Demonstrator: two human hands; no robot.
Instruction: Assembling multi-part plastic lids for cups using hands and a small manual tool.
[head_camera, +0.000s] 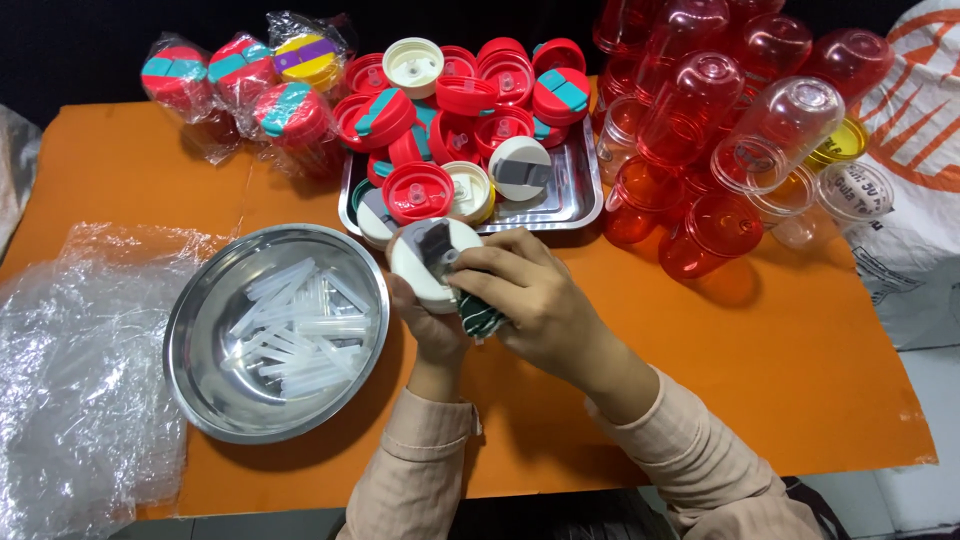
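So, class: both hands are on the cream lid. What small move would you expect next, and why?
Probably pressing the grey flap fully down onto the cream lid. The left hand cradles the lid from below while the right hand has its fingers on the flap.

Both hands meet at the centre: the left hand (432, 325) cups a cream lid (430, 262) while the right hand (525, 300) presses on it. A steel bowl (200, 330) of clear straws (295, 330) sits at nine o'clock, a tray (585, 190) of lids at twelve.
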